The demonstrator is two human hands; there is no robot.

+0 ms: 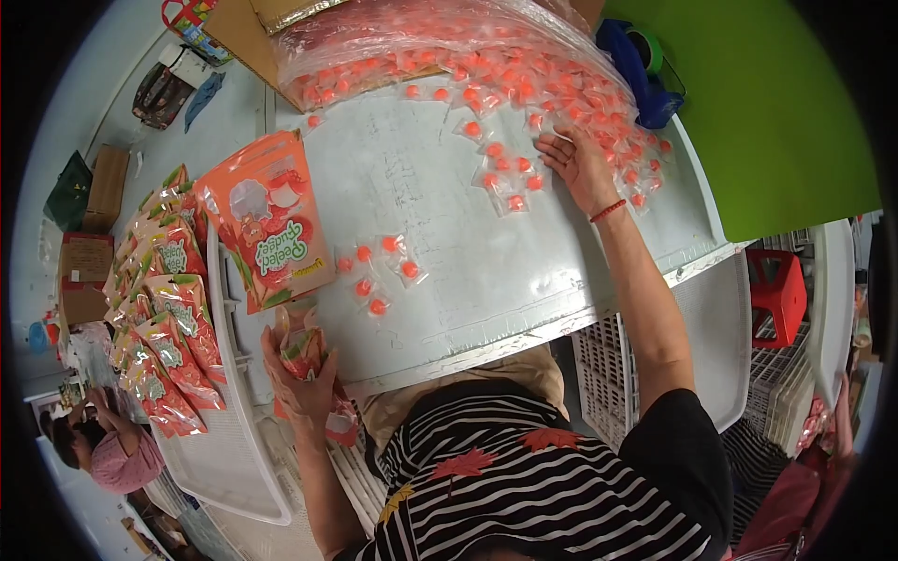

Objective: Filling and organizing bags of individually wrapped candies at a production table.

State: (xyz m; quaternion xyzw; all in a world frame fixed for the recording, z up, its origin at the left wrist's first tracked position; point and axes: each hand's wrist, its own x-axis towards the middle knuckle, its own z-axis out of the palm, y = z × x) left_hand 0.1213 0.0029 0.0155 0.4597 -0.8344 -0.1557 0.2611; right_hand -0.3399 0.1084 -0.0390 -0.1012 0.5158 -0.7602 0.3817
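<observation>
My left hand (pixel 307 393) is closed around a red and green printed pouch (pixel 303 353) at the near left edge of the table. My right hand (pixel 582 171) is over the near side of a heap of individually wrapped red candies (pixel 571 98), its fingers apart and pointing left. Left of those fingers lie several loose wrapped candies (pixel 514 202). Another small group of candies (pixel 377 306) sits closer to my left hand. Beyond the held pouch, flat printed pouches (pixel 262 201) are stacked on the table.
A cardboard box (pixel 245 42) with a clear plastic liner stands at the far side, candies spilling from it. Filled pouches (pixel 173 323) crowd a white tray (pixel 245 467) on the left. A blue tape dispenser (pixel 639 79) is far right; a red stool (pixel 778 294) stands beyond the table's right edge.
</observation>
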